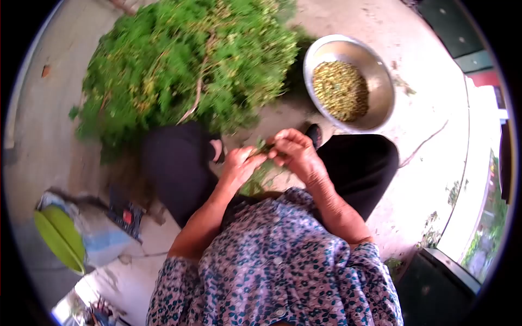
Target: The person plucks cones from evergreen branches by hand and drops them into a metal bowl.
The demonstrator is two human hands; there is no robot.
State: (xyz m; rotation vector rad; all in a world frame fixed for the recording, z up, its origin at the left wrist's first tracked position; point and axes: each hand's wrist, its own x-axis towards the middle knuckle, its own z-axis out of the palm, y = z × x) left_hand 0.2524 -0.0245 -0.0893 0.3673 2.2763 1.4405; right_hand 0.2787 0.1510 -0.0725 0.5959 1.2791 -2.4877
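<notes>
Between my knees, my left hand (242,164) is closed on a small green sprig (263,146), its fingers bent round the stem. My right hand (294,150) touches the same sprig from the right, thumb and fingers pinched together; the fingertips of both hands nearly meet. Beyond them lies a large heap of leafy green branches (185,60). To the right of the heap, a metal bowl (383,81) holds a mass of small yellow-green pieces (340,89). Some loose greenery (261,179) shows below my hands.
A lime-green oval object (60,238) and a pale blue-grey bag (103,233) are at the lower left. On the right, a thin twig (427,142) and leaf scraps lie on the floor. A dark box-like object (435,288) is at the lower right.
</notes>
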